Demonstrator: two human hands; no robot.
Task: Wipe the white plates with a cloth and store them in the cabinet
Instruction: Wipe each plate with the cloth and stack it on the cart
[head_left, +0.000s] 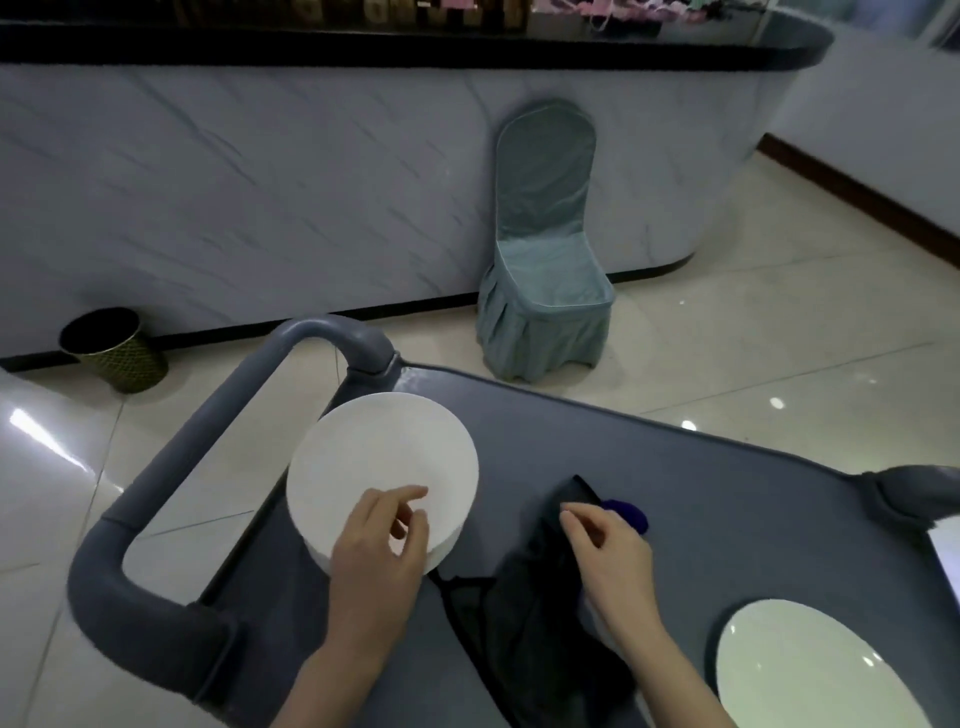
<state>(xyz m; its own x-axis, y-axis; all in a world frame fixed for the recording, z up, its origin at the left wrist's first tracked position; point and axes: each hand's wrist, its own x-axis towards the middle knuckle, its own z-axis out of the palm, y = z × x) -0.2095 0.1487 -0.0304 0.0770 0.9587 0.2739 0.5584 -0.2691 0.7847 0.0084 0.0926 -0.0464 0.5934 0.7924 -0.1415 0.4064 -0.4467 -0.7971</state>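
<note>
Head: cart (727, 493), plates (379, 457), tiled floor (779, 322)

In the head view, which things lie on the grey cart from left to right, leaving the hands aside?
From the left: stack of white plates → dark cloth → single white plate.

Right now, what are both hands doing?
Left hand: open, above the stack of round white plates.
Right hand: curled over the dark fabric cloth; grip cannot be told.

Left hand (382, 545) hovers above stacked white plates (374, 452); right hand (608, 551) over dark cloth (524, 623).
</note>
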